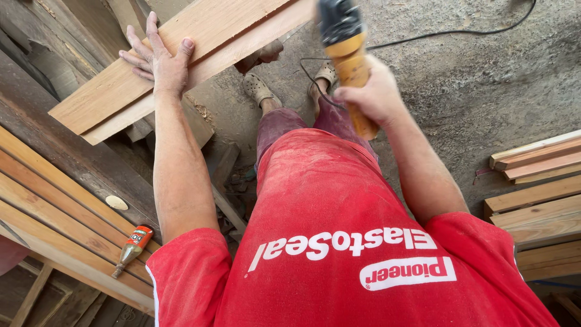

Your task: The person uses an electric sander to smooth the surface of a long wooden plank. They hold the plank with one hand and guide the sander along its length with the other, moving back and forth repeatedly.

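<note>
The pale wooden plank (181,54) lies slanted under our left hand (162,60), which rests flat on it with fingers spread, pinning it down. Our right hand (372,94) is closed around the yellow power tool (350,60), held up to the right of the plank, its cord (448,31) trailing over the dusty floor (472,79). Good work here, we judge, means firm pressure well away from the tool's head. Stacked boards (538,188) lie beyond the right hand; a small bottle (132,247) lies below the left arm.
</note>
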